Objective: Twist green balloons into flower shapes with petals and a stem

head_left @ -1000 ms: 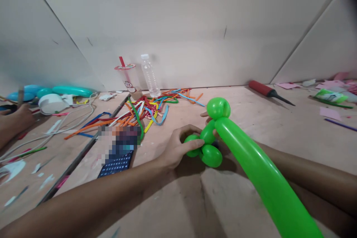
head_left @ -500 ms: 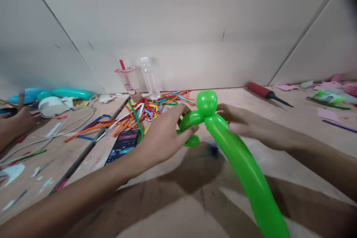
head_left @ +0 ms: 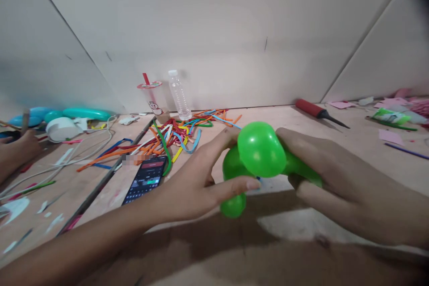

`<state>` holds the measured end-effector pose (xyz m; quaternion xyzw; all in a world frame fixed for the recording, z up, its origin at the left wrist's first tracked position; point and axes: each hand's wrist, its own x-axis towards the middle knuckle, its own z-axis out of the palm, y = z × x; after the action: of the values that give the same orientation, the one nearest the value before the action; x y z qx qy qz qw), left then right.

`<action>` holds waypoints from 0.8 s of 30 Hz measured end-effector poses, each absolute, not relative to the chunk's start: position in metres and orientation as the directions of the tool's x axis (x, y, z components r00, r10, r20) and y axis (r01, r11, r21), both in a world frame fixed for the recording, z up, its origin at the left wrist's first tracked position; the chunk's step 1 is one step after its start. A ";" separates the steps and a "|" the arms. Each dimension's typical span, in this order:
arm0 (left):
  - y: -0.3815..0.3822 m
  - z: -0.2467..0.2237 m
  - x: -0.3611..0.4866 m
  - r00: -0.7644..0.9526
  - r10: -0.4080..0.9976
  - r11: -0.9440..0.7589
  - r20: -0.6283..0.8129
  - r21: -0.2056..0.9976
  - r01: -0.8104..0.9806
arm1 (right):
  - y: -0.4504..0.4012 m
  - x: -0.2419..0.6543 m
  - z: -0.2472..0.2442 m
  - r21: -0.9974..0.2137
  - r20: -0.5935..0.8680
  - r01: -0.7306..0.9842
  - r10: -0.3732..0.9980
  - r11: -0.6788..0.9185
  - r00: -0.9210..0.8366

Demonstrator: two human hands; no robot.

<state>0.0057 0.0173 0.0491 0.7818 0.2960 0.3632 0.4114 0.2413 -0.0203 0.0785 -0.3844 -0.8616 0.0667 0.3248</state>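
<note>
A twisted green balloon (head_left: 261, 148) is held up between my two hands, its round bubble facing the camera. My left hand (head_left: 197, 178) grips the curved segments on the left, thumb stretched along the front under the bubble. On the right, my right hand (head_left: 328, 178) is closed round the long part of the balloon, fingers above and thumb below. Much of that long part is hidden behind the right hand. A small green end bubble hangs under my left thumb.
Behind my left hand lie a phone (head_left: 145, 178) and a pile of uninflated balloons (head_left: 164, 136). A cup (head_left: 154, 100) and bottle (head_left: 180, 96) stand by the wall. A red pump (head_left: 310, 108) lies back right. Another person's hand (head_left: 20, 149) is far left.
The green balloon has turned and come closer, its long part swinging from the lower right to behind my right hand. My right hand has moved nearer and closed round it.
</note>
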 end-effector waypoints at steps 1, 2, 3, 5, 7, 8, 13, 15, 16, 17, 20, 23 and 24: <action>0.015 0.047 0.006 0.561 0.758 -0.472 0.332 0.873 0.122 | -0.021 0.240 0.077 -0.327 0.499 0.631 0.695 0.704 -0.517; 0.014 0.045 0.007 0.556 0.757 -0.458 0.343 0.885 0.078 | -0.022 0.239 0.075 -0.287 0.483 0.640 0.685 0.713 -0.545; 0.014 0.043 0.008 0.550 0.759 -0.441 0.349 0.897 0.041 | -0.021 0.237 0.072 -0.248 0.474 0.646 0.672 0.722 -0.569; 0.014 0.039 0.009 0.533 0.771 -0.409 0.348 0.912 -0.004 | -0.019 0.236 0.066 -0.193 0.504 0.652 0.644 0.733 -0.575; 0.016 0.038 0.011 0.521 0.783 -0.398 0.340 0.917 0.001 | -0.015 0.235 0.061 -0.166 0.531 0.666 0.635 0.728 -0.561; 0.016 0.038 0.012 0.522 0.781 -0.411 0.342 0.912 0.018 | -0.014 0.236 0.060 -0.172 0.534 0.673 0.642 0.719 -0.550; 0.020 0.038 0.014 0.552 0.732 -0.620 0.400 0.727 0.296 | -0.007 0.237 0.061 -0.290 0.480 0.646 0.691 0.706 -0.540; 0.021 0.032 0.015 0.573 0.724 -0.668 0.385 0.599 0.441 | -0.005 0.235 0.059 -0.306 0.490 0.623 0.680 0.720 -0.545; 0.022 0.028 0.016 0.586 0.716 -0.686 0.380 0.540 0.488 | -0.004 0.233 0.057 -0.299 0.495 0.622 0.675 0.723 -0.547; 0.022 0.024 0.016 0.600 0.704 -0.703 0.380 0.490 0.515 | -0.004 0.232 0.055 -0.285 0.495 0.628 0.672 0.724 -0.551; 0.024 0.015 0.016 0.639 0.673 -0.736 0.373 0.417 0.533 | -0.005 0.229 0.050 -0.254 0.471 0.649 0.677 0.718 -0.565; 0.026 0.016 0.016 0.669 0.653 -0.746 0.354 0.450 0.491 | -0.008 0.230 0.052 -0.311 0.473 0.601 0.669 0.736 -0.574; 0.027 0.019 0.016 0.673 0.649 -0.745 0.354 0.474 0.469 | -0.009 0.231 0.054 -0.342 0.476 0.575 0.665 0.743 -0.576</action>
<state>0.0159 0.0265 0.0187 0.8979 0.3113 0.2578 0.1745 0.2311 -0.0089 0.0535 -0.3505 -0.8844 0.0750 0.2990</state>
